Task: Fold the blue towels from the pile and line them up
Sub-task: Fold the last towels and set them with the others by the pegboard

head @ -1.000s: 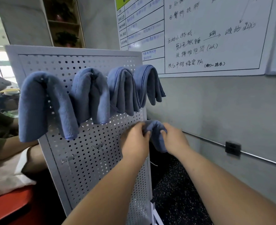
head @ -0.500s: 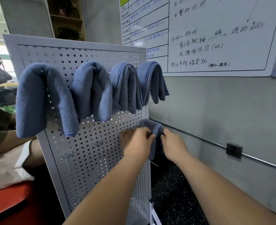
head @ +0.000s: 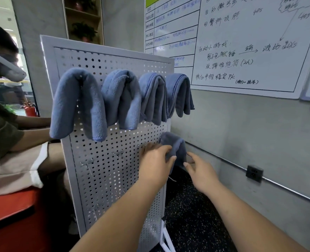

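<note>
Head view. White pegboard (head: 114, 170) stands upright, taken as reference. Four folded towels (head: 121, 99), blue, hang draped in a row across the upper part of the pegboard, side by side, the rightmost one past the board's right edge. A fifth towel (head: 176, 144), also blue, hangs draped one row lower, at the pegboard's right edge, below the rightmost of the upper row and apart from it. Both forearms reach up and forward from the bottom of the view to this towel. Left hand (head: 156, 166): back of hand toward camera, in front of the pegboard's lower right area, fingers curled; forefinger lies over the towel's left flap and the thumb presses it from below, so the flap is pinched. Right hand (head: 201, 171): just off the pegboard's right edge, palm turned left, fingers loosely bent; thumb and forefinger close on the lower edge of the towel's right flap, the other fingers hidden behind. Bare metal hooks (head: 86, 162) stick out of the pegboard left of the hands. Whiteboard (head: 241, 42) with handwriting on the wall above and right of the pegboard. Seated second person (head: 4, 124) left of the pegboard.
</note>
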Available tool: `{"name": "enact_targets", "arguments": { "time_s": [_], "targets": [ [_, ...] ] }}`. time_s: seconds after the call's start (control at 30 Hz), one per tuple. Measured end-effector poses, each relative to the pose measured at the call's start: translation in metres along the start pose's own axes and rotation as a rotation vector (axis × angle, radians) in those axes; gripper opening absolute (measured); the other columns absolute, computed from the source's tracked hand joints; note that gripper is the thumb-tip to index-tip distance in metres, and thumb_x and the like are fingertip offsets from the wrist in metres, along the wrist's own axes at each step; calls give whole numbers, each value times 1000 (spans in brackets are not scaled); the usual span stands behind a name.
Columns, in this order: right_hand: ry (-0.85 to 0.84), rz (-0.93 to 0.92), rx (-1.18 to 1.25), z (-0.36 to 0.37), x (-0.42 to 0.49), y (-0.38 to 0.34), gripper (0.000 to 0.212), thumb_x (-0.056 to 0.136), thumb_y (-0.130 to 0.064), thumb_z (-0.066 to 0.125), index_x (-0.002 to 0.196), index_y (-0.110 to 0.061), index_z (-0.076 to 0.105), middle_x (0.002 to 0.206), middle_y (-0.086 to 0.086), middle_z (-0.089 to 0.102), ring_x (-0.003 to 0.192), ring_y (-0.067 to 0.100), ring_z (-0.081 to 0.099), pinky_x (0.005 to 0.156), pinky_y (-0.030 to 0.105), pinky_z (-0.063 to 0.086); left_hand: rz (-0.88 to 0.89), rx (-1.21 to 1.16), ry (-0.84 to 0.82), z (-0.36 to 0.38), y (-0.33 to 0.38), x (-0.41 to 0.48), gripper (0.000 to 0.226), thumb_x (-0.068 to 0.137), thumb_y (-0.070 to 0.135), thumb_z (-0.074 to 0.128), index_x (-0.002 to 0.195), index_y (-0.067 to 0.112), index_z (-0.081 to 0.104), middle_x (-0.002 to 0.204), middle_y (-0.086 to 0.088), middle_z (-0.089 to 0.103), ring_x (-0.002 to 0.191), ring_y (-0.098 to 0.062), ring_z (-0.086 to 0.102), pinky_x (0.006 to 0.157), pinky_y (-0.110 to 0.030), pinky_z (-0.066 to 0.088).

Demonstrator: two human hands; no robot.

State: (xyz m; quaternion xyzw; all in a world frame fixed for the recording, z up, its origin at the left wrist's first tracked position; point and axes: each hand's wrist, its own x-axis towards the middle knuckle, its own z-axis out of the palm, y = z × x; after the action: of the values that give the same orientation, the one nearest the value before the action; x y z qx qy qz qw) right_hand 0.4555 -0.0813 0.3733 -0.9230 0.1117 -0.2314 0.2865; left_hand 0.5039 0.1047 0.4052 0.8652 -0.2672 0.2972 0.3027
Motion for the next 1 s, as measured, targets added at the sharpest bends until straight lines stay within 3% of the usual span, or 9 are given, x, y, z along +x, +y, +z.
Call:
{"name": "enact_targets", "arguments": {
  "time_s": [0.1,0.27,0.4,0.63,0.77,1.0],
  "targets": [
    [-5,12,16,1,-23,7,43,103,-40,63,146,-35,55,126,-4,71,116,19,66,92,33,51,12,-72,33,-9,2,-20,32,94,40,74,124,28,71,117,7,70,114,-21,59,95,-41,53],
    [-82,73,-18,15,-72,25,55,103,-50,60,154,-38,47,130,-6,67,105,13,66,93,33,53,53,-100,121,-20,-1,-65,42,97,39,71,137,25,66,140,9,60,138,-18,46,111,-37,45],
    [-151,105,-33,29,-123,36,55,103,-52,59,155,-40,44,131,-10,64,104,8,64,93,31,53,35,-134,108,-21,-11,-103,40,99,40,70,136,24,67,140,7,60,138,-17,46,118,-38,39],
    [-328,245,-22,74,-225,64,57,103,-50,60,156,-34,45,132,-7,63,103,9,64,96,37,55,-136,-194,-200,-2,-33,-208,42,99,44,69,138,30,64,135,10,63,130,-13,47,110,-35,45],
    [-445,358,-25,104,-278,87,59,103,-49,61,157,-30,46,134,-2,63,111,16,63,102,39,53,-266,-207,-365,19,-51,-280,41,98,43,72,136,27,67,133,5,66,128,-20,52,107,-40,48],
    [-697,498,-95,143,-344,124,62,105,-42,61,160,-20,40,149,8,58,134,24,56,101,26,41,-477,-226,-689,58,-82,-389,47,94,46,75,138,31,64,130,4,66,125,-20,57,103,-42,53]
  ]
}}
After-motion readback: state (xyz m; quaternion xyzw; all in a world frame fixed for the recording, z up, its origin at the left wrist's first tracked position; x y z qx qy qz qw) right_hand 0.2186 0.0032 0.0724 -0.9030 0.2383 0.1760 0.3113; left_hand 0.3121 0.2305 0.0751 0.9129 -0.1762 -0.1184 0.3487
